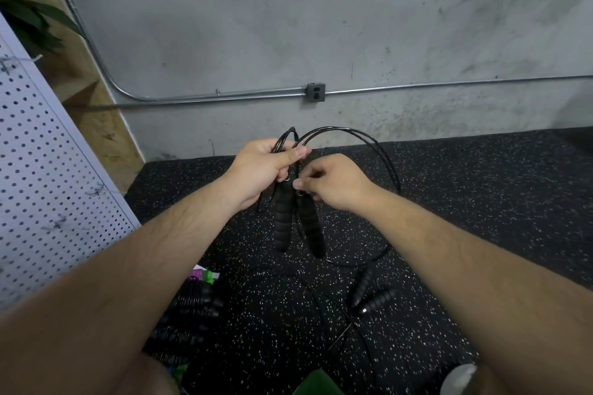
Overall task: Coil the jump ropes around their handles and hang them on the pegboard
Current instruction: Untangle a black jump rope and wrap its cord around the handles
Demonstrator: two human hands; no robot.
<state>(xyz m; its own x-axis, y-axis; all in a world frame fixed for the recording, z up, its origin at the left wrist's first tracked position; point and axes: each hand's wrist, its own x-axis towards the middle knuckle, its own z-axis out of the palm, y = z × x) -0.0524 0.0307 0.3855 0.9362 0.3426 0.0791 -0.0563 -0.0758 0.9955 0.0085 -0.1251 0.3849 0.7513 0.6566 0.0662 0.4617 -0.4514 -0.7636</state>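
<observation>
Thin black jump rope cable [369,142], gathered in loose loops, held up in front of me above the floor. Its two black ribbed foam handles [282,224] hang side by side below my hands, tips down.

My left hand [266,170] is curled round the bunched loops, thumb pressed over the top. My right hand [337,184] pinches the cable just above the right-side handle, thumb and forefinger tight together. One large loop bows out to the right and drops low, near the black speckled rubber floor [465,202].

Judgement: cable not yet wound round the handles; nothing hung.

Risks:
- Cable looks springy; if the left grip slackens, the loops will likely spring open.
- The low loop could snag the second black rope [369,297] lying on the floor beneath, whose thin cable crosses there.
- Handles hang free and may twist apart as I wrap.

White perforated pegboard [48,176] stands at my left, no rope on the part I can see. Dark pile of more ropes [189,314] by my left forearm. Grey concrete wall [321,26] ahead
</observation>
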